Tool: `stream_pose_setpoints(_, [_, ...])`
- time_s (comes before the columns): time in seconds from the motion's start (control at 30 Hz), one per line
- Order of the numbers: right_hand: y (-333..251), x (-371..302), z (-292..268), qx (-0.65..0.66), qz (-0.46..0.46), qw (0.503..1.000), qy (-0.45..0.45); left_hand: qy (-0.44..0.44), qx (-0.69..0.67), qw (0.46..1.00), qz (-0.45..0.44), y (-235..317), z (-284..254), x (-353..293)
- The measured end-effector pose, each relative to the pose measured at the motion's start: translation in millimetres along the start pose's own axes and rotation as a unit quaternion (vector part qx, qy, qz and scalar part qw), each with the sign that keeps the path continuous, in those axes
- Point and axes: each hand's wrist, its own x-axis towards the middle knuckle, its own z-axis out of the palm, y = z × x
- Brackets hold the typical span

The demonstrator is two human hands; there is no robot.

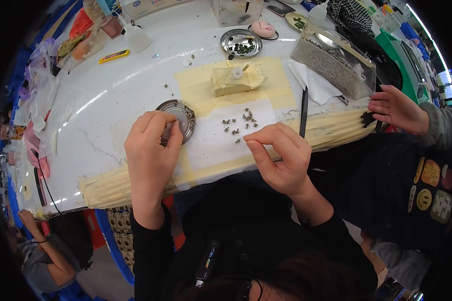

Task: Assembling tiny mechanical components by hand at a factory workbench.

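My left hand [153,150] is over a round metal dish [192,131] that holds small dark parts. Its thumb and fingertips are pinched together at the dish; what they hold, if anything, is hidden. To the right, my right hand [283,158] hovers at the edge of a white sheet [211,145], thumb and forefinger closed. Whatever is in that pinch is too small to make out. Several small grey-brown metal-looking parts [248,116] lie scattered on the sheet, just beyond my right fingertips.
Behind the sheet stands a tape-covered block [236,83] with a small white cup. Farther back are a metal dish of dark green pieces [241,44] and a yellow box cutter [114,56]. A clear bin of grey granules [331,65] stands right, near a co-worker's hand [394,108].
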Motion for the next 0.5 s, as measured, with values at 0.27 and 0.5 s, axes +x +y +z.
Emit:
stream_pose_setpoints(0.27, [-2,1,6,0.004,-0.001,1.000,-0.010,0.067,-0.024,0.997,-0.012,-1,0,-7])
stream_pose_setpoints(0.5, [-14,4,-5,-0.076,0.005,0.997,-0.025,0.067,-0.016,0.997,-0.015,-5,6,-10])
